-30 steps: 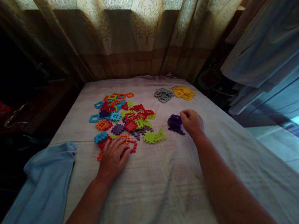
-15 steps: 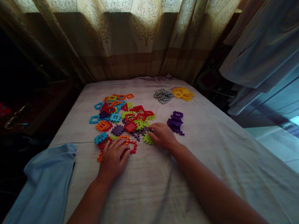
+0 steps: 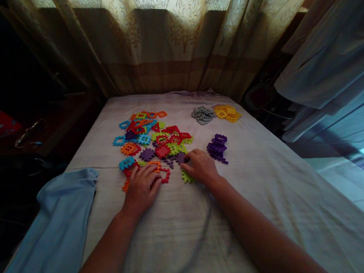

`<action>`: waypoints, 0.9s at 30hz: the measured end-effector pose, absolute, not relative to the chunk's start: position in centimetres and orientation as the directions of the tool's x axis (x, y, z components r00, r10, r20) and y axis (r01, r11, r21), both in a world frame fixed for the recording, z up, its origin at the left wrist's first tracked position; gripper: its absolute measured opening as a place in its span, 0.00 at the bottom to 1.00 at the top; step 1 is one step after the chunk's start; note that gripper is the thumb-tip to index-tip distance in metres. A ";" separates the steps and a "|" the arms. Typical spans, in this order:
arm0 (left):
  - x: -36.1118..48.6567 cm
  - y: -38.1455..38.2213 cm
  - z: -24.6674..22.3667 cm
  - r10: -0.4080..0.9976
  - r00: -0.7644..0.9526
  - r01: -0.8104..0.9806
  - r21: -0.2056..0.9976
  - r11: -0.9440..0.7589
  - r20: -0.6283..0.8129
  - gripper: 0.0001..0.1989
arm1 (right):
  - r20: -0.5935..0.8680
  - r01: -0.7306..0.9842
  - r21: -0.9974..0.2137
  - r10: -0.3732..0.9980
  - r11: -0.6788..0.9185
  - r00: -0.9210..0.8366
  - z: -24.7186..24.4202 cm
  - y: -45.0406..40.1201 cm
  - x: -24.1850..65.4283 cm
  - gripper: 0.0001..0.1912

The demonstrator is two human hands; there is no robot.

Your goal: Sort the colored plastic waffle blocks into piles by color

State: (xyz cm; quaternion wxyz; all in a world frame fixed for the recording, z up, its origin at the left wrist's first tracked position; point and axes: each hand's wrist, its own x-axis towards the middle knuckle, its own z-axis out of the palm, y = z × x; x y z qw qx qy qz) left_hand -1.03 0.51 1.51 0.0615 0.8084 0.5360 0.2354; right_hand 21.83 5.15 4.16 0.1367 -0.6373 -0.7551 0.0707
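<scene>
A: Which piece lay nearest the right fingers?

B: The purple tile [image 3: 180, 157], flat at the near edge of the mixed pile [image 3: 162, 151], just beside the fingertips of the right hand [image 3: 201, 167]. A green tile [image 3: 187, 178] lay partly hidden by that hand.

A: Was either tile gripped?

B: That could not be told: the fingers were curled and the hand hid their undersides. The left hand [image 3: 143, 188] was apart from the right, palm down, its fingers extended over an orange frame [image 3: 155, 164] and a red frame [image 3: 167, 176].

A: What would have favoured a clean hold?

B: Probably thumb and forefinger on opposite edges, clear of neighbouring teeth, since the notched rims looked apt to catch. A light left hand seemed best, steadying the frames without dragging the pile.

A: And farther out?

B: The purple stack [image 3: 216, 149] lay right of the right hand, apart from it. Beyond were the grey heap [image 3: 203, 115] and yellow heap [image 3: 227, 113], side by side. All lay on a pale sheet [image 3: 179, 229], with a blue cloth [image 3: 67, 206] at its left edge and a curtain [image 3: 147, 39] behind.
</scene>
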 end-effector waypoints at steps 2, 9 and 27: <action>-1.1 0.5 1.5 0.896 0.319 0.839 0.348 -0.419 0.310 0.12 | 0.100 0.957 -0.247 0.987 0.149 -0.128 4.2 5.2 21.5 0.17; -1.2 0.6 1.5 0.894 0.319 0.837 0.348 -0.421 0.314 0.12 | 0.056 0.974 -0.194 0.993 0.117 -0.108 5.0 5.4 20.5 0.18; -1.3 0.6 1.4 0.894 0.319 0.836 0.350 -0.422 0.315 0.12 | 0.185 0.916 -0.280 0.920 -0.288 0.346 5.7 8.4 32.0 0.19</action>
